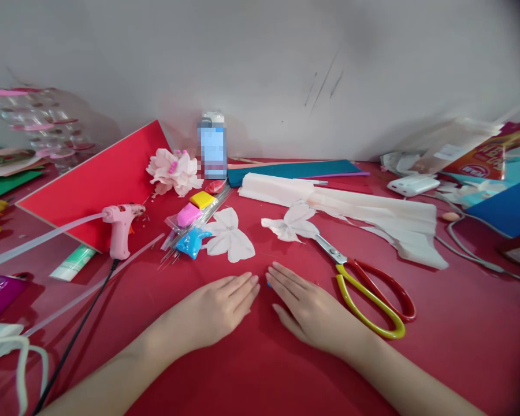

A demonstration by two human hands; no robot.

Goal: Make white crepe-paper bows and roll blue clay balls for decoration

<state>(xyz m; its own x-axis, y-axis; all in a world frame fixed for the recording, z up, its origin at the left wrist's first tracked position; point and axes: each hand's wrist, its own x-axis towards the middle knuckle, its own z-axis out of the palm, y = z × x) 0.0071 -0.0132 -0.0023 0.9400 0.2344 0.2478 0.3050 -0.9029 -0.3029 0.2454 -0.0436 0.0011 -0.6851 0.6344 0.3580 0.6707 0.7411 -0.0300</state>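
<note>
Left hand [212,309] and right hand [307,306] open and empty, palms down on the red tabletop [459,352], fingertips nearly meeting, right hand just beside the scissors [364,294].

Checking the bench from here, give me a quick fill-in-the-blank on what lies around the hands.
The scissors beside the right hand have one red handle and one ____ handle.
The glue gun is coloured ____.
The packet nearest the left hand is ____.

Missing words: yellow, pink, blue.
</note>
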